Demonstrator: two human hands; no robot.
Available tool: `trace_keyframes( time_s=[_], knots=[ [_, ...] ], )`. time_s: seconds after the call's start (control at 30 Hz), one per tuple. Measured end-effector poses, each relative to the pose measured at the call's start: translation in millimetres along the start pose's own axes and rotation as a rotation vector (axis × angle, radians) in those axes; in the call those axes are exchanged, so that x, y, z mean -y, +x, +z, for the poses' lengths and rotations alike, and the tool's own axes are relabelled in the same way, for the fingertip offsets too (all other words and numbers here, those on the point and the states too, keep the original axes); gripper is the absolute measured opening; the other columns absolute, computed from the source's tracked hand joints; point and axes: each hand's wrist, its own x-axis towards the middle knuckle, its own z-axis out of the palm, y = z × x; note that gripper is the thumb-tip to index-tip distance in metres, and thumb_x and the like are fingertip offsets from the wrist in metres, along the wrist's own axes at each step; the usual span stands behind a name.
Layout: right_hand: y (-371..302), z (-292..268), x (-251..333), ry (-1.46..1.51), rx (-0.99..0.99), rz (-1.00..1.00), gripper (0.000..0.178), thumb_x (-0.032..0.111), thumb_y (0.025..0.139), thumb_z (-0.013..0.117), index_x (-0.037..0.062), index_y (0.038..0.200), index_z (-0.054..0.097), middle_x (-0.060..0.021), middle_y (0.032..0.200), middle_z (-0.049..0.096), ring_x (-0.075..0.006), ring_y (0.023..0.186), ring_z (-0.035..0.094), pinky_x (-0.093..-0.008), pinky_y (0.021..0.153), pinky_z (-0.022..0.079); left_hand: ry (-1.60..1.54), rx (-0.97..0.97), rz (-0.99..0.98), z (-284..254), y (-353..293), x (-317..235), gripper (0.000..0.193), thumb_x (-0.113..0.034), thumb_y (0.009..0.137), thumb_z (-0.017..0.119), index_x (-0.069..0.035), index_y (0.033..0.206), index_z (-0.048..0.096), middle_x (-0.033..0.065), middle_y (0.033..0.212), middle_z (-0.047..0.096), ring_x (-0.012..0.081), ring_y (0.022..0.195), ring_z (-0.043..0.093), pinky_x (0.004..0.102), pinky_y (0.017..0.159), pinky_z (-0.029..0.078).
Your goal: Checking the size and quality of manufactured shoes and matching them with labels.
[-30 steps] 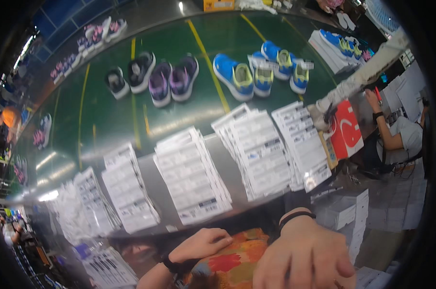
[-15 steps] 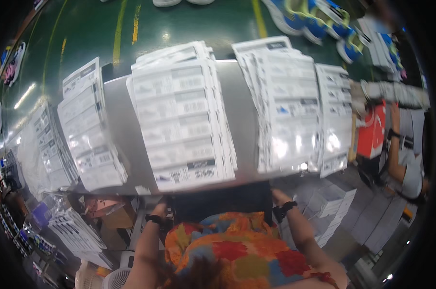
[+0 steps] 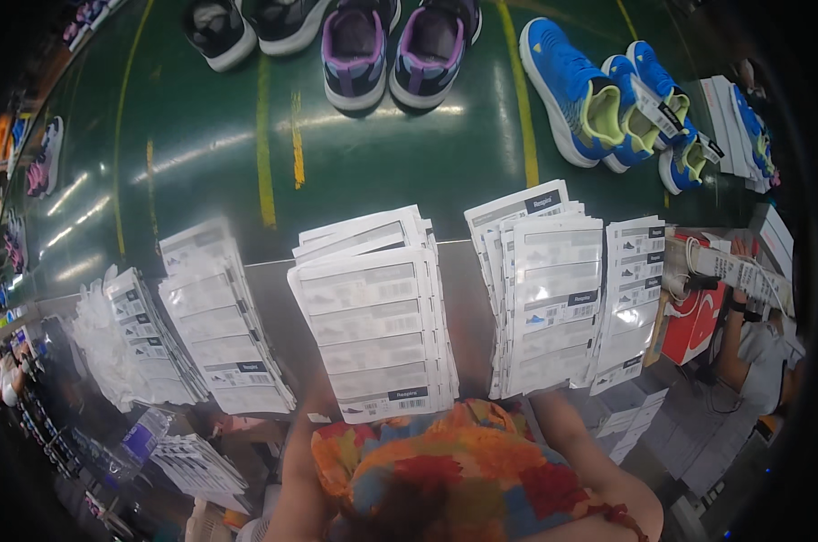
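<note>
My left forearm (image 3: 299, 479) reaches up to the near table edge between two stacks of label sheets; the left hand there is blurred and its fingers cannot be made out. My right forearm (image 3: 567, 434) runs up behind the lower end of another stack (image 3: 553, 307), which hides the right hand. Closest to the middle lies a thick stack of white label sheets (image 3: 368, 325), printed in rows with small shoe pictures and barcodes. To its left is a slimmer, slanting stack (image 3: 219, 325). At the right sits a narrow stack (image 3: 627, 303).
Beyond the metal table (image 3: 278, 298) runs a green surface (image 3: 201, 172) with yellow lines. On it stand black-and-purple sneakers (image 3: 353, 54) and blue sneakers (image 3: 562, 86) with tags. A red box (image 3: 693, 325) and a co-worker's arm (image 3: 732, 352) are at the right; crumpled clear plastic (image 3: 102, 348) lies left.
The view has shifted, so the table and stacks sit lower and more sneakers show beyond. Both wrists with dark bands, visible before at the table edge, are now blurred or hidden.
</note>
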Motion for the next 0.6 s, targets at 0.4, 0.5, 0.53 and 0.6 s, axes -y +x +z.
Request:
trace_keyframes(
  time_s=[0.4, 0.5, 0.53, 0.6],
  knots=[
    [-102, -41, 148, -0.699, -0.032, -0.47, 0.041, 0.039, 0.091, 0.055, 0.0079, 0.116, 0.066, -0.0185, 0.099, 0.07, -0.0357, 0.096, 0.066, -0.0388, 0.085, 0.051, 1.109, 0.264, 0.052, 6, -186, -60, 0.037, -0.031, 0.1, 0.053, -0.004, 0.125, 0.062, 0.012, 0.113, 0.068, 0.0193, 0.1, 0.063, 0.0342, 0.093, 0.049],
    [-212, -34, 239, -0.608, -0.703, -1.176, 0.036, 0.022, 0.083, 0.074, 0.0061, 0.114, 0.064, -0.0146, 0.106, 0.068, -0.0308, 0.1, 0.065, -0.0367, 0.085, 0.052, 1.16, -0.375, 0.6, -8, -175, -215, 0.039, -0.03, 0.096, 0.061, -0.003, 0.124, 0.06, 0.0134, 0.114, 0.068, 0.023, 0.106, 0.064, 0.0328, 0.094, 0.049],
    [-242, -30, 269, -0.656, -1.125, -1.427, 0.041, 0.022, 0.082, 0.075, 0.0054, 0.117, 0.062, -0.0133, 0.109, 0.067, -0.0329, 0.104, 0.063, -0.0399, 0.088, 0.051, 1.161, -0.727, 0.947, -15, -168, -251, 0.05, -0.032, 0.09, 0.064, -0.002, 0.129, 0.056, 0.0198, 0.118, 0.065, 0.0302, 0.11, 0.061, 0.0352, 0.098, 0.045],
    [-301, -24, 273, -0.552, -1.823, -1.847, 0.06, 0.051, 0.091, 0.058, 0.0044, 0.127, 0.049, -0.0174, 0.131, 0.054, -0.0404, 0.124, 0.049, -0.0557, 0.099, 0.039, 1.258, -1.196, 1.208, -35, -121, -331, 0.066, -0.035, 0.083, 0.07, -0.016, 0.141, 0.045, 0.0298, 0.14, 0.041, 0.0453, 0.132, 0.037, 0.0502, 0.105, 0.036]
  ],
)
